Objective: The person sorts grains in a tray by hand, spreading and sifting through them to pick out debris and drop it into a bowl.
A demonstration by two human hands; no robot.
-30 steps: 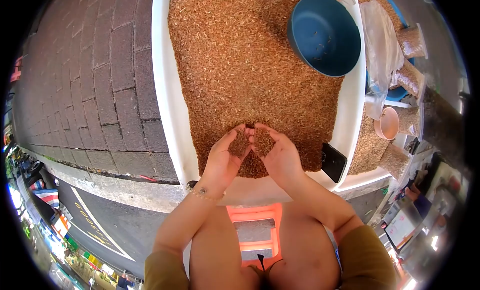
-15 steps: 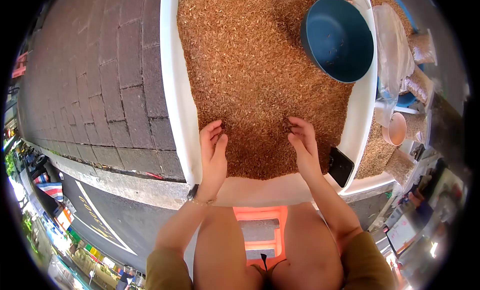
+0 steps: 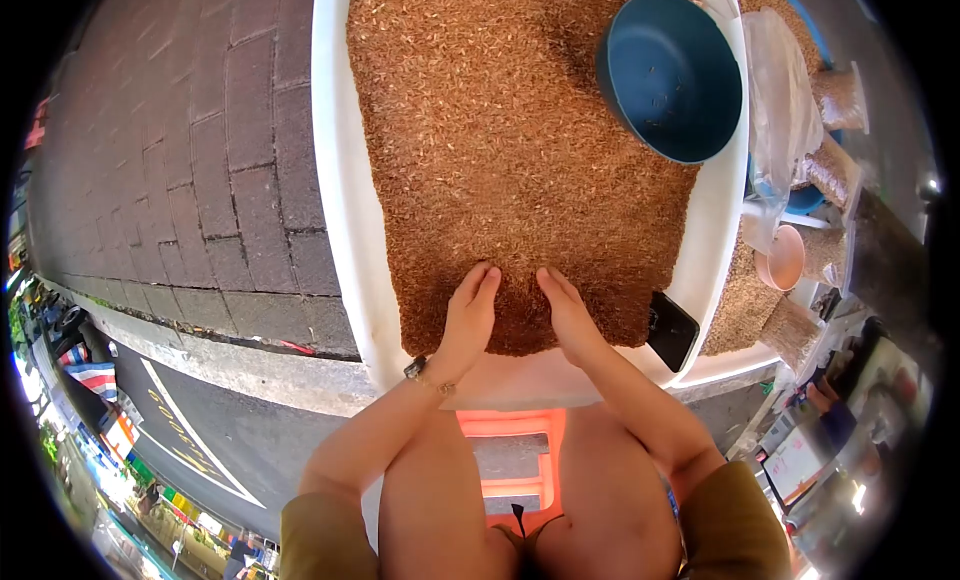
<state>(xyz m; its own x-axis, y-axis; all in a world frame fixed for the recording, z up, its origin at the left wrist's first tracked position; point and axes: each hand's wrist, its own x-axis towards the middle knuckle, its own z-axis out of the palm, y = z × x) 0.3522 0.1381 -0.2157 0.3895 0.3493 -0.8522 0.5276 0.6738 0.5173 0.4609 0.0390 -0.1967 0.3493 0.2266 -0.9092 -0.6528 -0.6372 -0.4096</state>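
A white tray (image 3: 345,180) holds a broad layer of reddish-brown flakes (image 3: 500,160). Low in the tray, my left hand (image 3: 473,305) and my right hand (image 3: 568,305) rest on the flakes, palms facing each other with a narrow strip of flakes between them. The fingers of both hands are stretched out, their lower edges partly hidden in the flakes; neither hand shows a grip on anything. A dark blue bowl (image 3: 670,80) stands at the tray's upper right, a few flakes inside it. A black phone (image 3: 671,332) lies at the lower right corner.
Right of the tray are a plastic bag (image 3: 775,110), a pink bowl (image 3: 780,258), filled clear bags (image 3: 793,330) and a second tray of lighter flakes (image 3: 738,298). Brick paving (image 3: 200,180) lies left. A pink-orange stool (image 3: 552,450) shows between my legs.
From cupped together with flakes in them, my hands moved apart and let the flakes go. They have since come back toward each other, down on the flakes.
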